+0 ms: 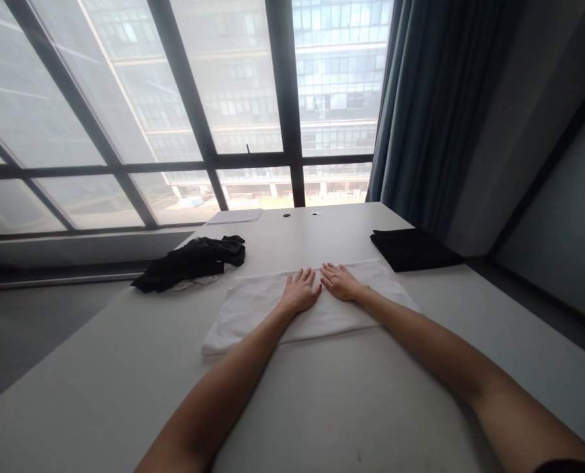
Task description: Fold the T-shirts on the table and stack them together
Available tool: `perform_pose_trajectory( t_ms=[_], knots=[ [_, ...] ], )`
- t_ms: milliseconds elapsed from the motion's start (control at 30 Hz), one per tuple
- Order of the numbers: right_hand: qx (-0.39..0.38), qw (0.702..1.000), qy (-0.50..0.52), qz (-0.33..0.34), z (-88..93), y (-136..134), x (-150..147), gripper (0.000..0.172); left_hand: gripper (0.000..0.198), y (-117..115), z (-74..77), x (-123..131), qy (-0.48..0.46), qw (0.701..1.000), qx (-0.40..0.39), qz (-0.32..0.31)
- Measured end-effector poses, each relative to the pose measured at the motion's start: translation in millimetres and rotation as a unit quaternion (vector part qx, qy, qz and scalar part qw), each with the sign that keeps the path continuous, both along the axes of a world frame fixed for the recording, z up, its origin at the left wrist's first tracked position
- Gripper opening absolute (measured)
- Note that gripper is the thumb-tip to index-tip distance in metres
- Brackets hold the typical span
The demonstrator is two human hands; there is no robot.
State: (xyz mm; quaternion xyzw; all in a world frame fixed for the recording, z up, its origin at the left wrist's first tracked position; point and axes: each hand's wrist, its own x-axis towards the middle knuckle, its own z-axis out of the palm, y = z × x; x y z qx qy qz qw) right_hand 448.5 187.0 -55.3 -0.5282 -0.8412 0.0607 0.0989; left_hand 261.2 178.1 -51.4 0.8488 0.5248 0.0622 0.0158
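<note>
A white folded cloth [253,309] lies flat on the white table [322,401], its long side running across in front of me. My left hand [301,291] rests palm down near the middle of its far edge, fingers spread. Close beside it, my right hand [340,282] also presses flat on the cloth with fingers stretched out. The two hands are slightly apart, thumbs toward each other. Neither holds anything. What kind of garment or linen the cloth is, I cannot tell.
Crumpled black clothing [194,261] lies at the table's left edge. A neatly folded black cloth [413,249] sits on the right. Toward the back left is a flat white item [234,216]. Beyond stand windows and a blue curtain [421,118].
</note>
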Motion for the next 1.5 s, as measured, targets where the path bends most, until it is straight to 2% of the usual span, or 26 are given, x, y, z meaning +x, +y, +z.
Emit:
perform_pose_trajectory(
  t_ms=[67, 233, 367, 867, 1000, 1100, 1167, 1233, 1333, 1500],
  knots=[
    [0.0, 1.0, -0.01, -0.012, 0.9, 0, 21, 0.064, 0.067, 0, -0.4, 0, -0.001, 1.0, -0.001, -0.002],
    [-0.009, 0.994, -0.05, -0.098, 2.6, 4, 86, 0.064, 0.067, 1, -0.2, 0, -0.008, 1.0, -0.011, -0.001],
    [0.01, 0.989, -0.052, -0.137, -2.2, 6, 110, 0.063, 0.067, 0, -0.4, -1, -0.012, 1.0, -0.013, 0.001],
    [0.054, 0.984, -0.035, -0.163, -16.1, 9, 110, 0.061, 0.069, -3, 0.4, -3, -0.011, 1.0, -0.019, 0.002],
    [0.126, 0.972, -0.058, -0.19, -7.7, -1, 99, 0.058, 0.069, -4, -0.1, -4, -0.011, 1.0, -0.013, -0.001],
    [0.179, 0.964, -0.04, -0.194, -1.6, -10, 83, 0.059, 0.069, -5, 0.2, -4, -0.01, 1.0, -0.011, -0.004],
    [0.16, 0.969, -0.022, -0.185, -2.1, -14, 71, 0.059, 0.068, -5, 0.7, -3, -0.008, 1.0, -0.013, -0.003],
    [0.11, 0.979, -0.019, -0.173, -6.3, -16, 62, 0.06, 0.068, -5, 1.2, -3, -0.007, 1.0, -0.015, 0.0],
    [0.053, 0.984, -0.024, -0.168, -14.4, -15, 59, 0.058, 0.068, -6, 1.3, -3, -0.006, 1.0, -0.015, 0.001],
    [0.053, 0.985, -0.025, -0.164, -19.1, -12, 64, 0.057, 0.067, -8, 1.4, -2, -0.021, 1.0, -0.008, -0.007]
  ],
)
